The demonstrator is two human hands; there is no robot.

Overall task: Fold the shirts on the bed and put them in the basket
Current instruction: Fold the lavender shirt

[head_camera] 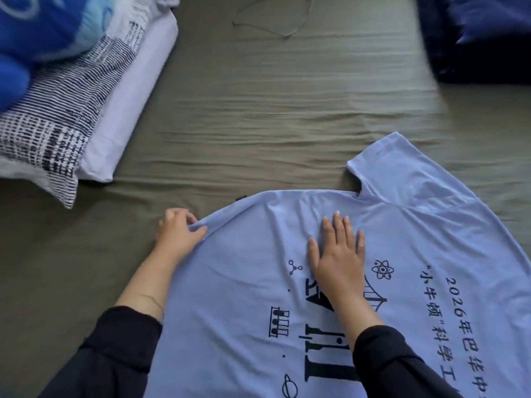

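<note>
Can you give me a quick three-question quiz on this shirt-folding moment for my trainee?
1. True or false: the right hand lies flat with straight fingers on the shirt.
2. What does the left hand do? A) pinches the shirt's edge B) rests on the pillow C) hangs free above the bed sheet
3. Fill in: the thin cord lies on the sheet at the ____ end of the bed from the person.

Key: 1 true. 2 A. 3 far.

Open bed sheet (pixel 258 110) mid-bed; pillows (pixel 86 110) crowd left; dark bedding (pixel 474 38) right.
</note>
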